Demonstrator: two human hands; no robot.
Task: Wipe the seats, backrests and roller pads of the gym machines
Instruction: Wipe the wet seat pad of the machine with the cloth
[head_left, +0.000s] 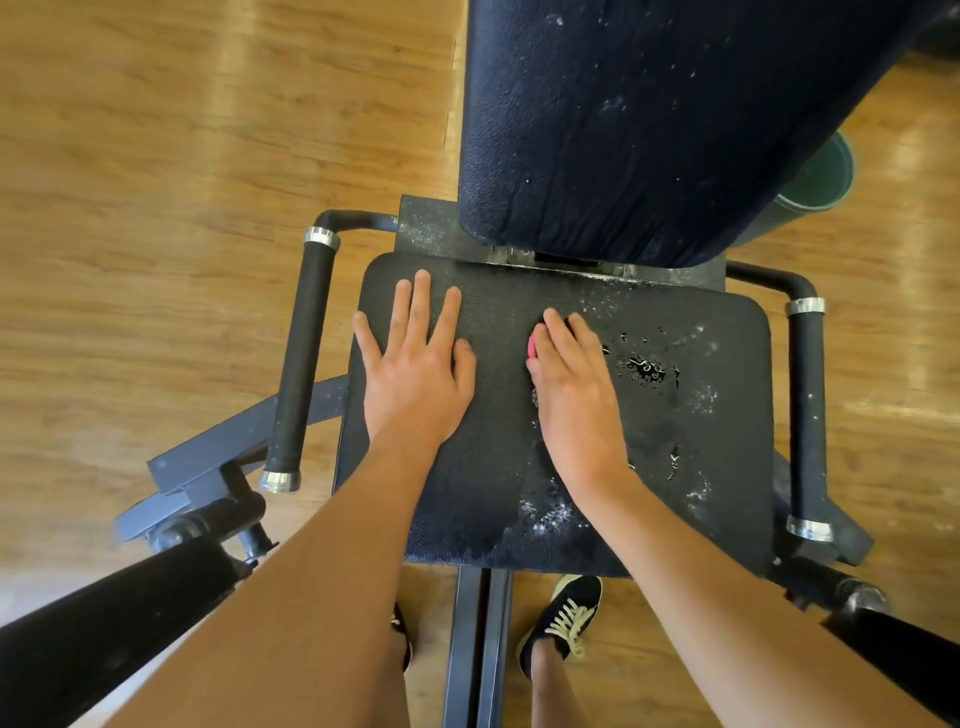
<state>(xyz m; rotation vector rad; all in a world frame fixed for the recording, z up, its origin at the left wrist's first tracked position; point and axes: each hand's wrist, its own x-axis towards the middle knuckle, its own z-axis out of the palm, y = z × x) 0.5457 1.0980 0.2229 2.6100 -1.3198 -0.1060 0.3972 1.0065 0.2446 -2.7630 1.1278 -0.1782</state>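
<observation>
A black padded seat (717, 415) of a gym machine fills the middle of the view, wet with droplets and white foam on its right half. Above it rises the dark backrest (649, 119), speckled with droplets. My left hand (415, 374) lies flat on the seat's left part, fingers straight and spread. My right hand (576, 395) presses flat on the seat's centre over a pink cloth or sponge (533, 347), of which only a small edge shows by the thumb side.
Black foam-covered handles stand at the seat's left (301, 358) and right (807, 415). Roller pads sit at the lower left (104, 634) and lower right (904, 654). A green round object (821, 171) lies on the wooden floor (156, 208). My shoe (566, 618) is by the frame rail.
</observation>
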